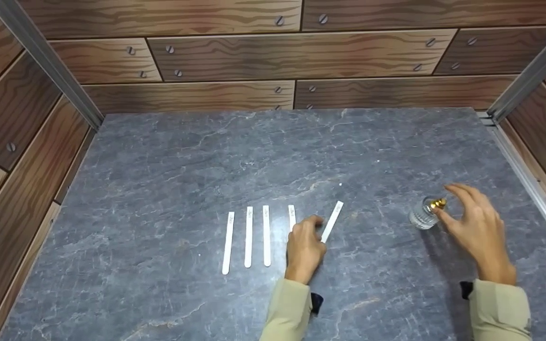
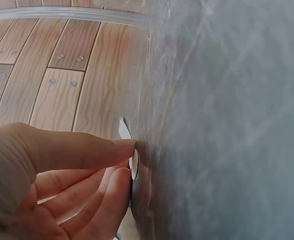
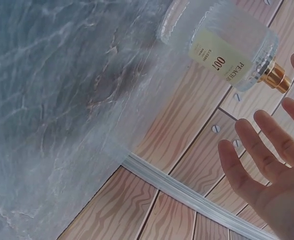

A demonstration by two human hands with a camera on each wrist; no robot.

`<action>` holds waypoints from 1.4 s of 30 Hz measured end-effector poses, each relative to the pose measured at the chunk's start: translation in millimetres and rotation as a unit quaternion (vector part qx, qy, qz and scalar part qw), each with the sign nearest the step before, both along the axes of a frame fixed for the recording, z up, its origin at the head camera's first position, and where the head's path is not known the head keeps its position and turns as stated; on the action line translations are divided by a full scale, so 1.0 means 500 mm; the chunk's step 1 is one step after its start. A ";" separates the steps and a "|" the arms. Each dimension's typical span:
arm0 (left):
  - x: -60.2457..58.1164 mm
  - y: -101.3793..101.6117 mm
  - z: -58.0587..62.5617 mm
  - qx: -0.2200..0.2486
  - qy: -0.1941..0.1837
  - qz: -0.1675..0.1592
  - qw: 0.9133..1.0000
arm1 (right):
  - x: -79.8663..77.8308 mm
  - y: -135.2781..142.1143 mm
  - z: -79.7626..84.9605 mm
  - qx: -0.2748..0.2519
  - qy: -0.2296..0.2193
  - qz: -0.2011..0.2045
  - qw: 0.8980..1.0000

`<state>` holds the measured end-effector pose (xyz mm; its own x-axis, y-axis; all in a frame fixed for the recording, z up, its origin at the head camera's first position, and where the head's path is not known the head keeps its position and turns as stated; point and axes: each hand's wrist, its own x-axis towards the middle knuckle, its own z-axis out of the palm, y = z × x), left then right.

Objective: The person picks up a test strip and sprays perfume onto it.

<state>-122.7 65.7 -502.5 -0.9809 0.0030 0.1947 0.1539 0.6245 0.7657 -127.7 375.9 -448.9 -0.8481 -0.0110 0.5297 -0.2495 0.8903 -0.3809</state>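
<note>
Several white perfume test strips lie on the grey marbled table [image 1: 183, 156]: three in a row, such as the leftmost test strip [image 1: 228, 244], and a fourth test strip [image 1: 292, 215] partly hidden behind my left hand [image 1: 305, 246]. At the lower end of a slanted test strip [image 1: 332, 220], that hand pinches with thumb and fingers; the left wrist view shows the thumb against the strip [image 2: 134, 162]. My right hand [image 1: 479, 227] is held with fingers spread beside a clear ribbed perfume bottle [image 1: 421, 218]. The bottle stands upright, and its gold spray nozzle [image 3: 276, 77] is exposed, apart from the fingers.
Wood-patterned panels [image 1: 292, 57] enclose the table at the back and sides. A metal rail [image 1: 533, 189] runs along the right edge, near my right hand. Small white specks lie on the table behind the slanted strip.
</note>
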 end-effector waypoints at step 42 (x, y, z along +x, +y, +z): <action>-0.019 -0.028 -0.002 0.105 -0.027 -0.151 0.982 | 0.002 0.006 -0.012 -0.118 -0.166 -0.004 0.979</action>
<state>-132.4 51.9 -503.3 -0.9501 0.2614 0.1702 0.2640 0.3830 0.8852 -126.8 379.0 -455.0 -0.9737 0.0857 0.2110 -0.0697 0.7698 -0.6344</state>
